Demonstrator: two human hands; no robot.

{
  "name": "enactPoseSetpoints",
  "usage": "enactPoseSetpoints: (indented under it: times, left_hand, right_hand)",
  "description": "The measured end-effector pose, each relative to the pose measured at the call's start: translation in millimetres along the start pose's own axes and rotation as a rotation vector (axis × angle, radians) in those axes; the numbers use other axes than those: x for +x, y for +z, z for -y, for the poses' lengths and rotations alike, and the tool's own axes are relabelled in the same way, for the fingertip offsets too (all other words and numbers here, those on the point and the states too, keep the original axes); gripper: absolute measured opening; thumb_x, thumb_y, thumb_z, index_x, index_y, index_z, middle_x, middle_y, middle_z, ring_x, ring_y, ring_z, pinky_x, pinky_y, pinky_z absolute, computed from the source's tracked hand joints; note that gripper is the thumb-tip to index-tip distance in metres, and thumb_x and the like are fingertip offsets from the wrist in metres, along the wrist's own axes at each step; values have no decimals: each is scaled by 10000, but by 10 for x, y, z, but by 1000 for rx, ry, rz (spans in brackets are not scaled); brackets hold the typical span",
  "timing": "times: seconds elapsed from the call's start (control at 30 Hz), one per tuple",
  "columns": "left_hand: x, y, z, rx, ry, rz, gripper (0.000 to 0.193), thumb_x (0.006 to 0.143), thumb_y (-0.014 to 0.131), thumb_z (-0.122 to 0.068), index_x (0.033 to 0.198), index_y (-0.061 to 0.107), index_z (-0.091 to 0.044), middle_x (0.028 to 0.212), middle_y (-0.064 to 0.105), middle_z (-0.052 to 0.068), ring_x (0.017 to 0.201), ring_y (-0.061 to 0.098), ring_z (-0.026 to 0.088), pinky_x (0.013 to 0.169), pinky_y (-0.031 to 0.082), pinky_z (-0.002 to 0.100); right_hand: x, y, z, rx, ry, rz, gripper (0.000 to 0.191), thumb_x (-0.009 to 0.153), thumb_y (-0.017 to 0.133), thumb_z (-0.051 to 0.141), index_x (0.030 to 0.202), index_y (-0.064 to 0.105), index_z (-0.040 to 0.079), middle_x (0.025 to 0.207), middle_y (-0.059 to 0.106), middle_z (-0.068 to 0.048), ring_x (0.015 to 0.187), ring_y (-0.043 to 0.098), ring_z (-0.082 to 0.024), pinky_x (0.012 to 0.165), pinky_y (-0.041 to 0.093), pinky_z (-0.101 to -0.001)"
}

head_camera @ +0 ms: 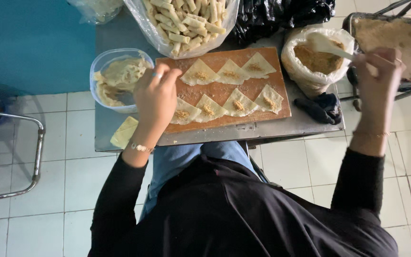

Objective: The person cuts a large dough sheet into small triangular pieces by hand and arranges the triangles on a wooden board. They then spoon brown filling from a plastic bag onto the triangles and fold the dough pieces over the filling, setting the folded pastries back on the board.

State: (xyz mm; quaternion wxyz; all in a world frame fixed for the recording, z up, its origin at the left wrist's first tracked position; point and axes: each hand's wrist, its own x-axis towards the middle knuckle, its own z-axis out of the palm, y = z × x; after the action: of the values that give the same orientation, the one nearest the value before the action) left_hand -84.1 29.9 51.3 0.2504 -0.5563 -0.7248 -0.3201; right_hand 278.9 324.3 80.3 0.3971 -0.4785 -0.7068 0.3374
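Note:
A wooden board [224, 89] on a small metal table holds several triangular dough wrappers, each with a dab of brown filling, such as one wrapper [200, 73] at the back left. My left hand [156, 98] hovers over the board's left end with its fingers curled, next to that wrapper. My right hand [378, 76] is shut on a white spoon [327, 45] whose bowl rests in a plastic bag of brown crumbly filling [316, 59] at the table's right end.
A clear tub of dough sheets [116, 78] sits left of the board. A bag of rolled pastries [186, 21] lies behind it, with a black bag [281, 14] beside. A tray of brown filling [388, 35] stands at right. A metal rack [36, 152] is at left.

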Motion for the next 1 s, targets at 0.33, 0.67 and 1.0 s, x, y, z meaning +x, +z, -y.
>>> enactPoseSetpoints:
  times: [0.33,0.67,1.0]
  left_hand:
    - [-854,-358,-200,48,-319,171,159,990,714,-252,1014,708,-95,913,692,98,706,684,345,602,536,424]
    - [-913,-207,-255,181,-344,190,247,983,694,-342,930,692,-100,867,667,86,685,679,305,574,526,418]
    - [-847,-164,-358,137,-294,107,82,949,714,-168,926,675,-99,893,630,72,774,640,281,668,492,424]
  right_hand:
    - [-266,-69,-241,-802,-503,-279,236,976,746,292,1051,786,71,1288,536,-186,1293,316,-412,1037,197,-614]
    - [-1463,1645,803,-469,-861,278,251,848,852,465,1025,826,288,1400,573,47,1349,340,-301,1070,211,-570]
    - [-1603,2057,1020,-618,-828,354,185,830,792,373,908,762,208,1404,554,-8,1365,352,-299,1020,207,-621]
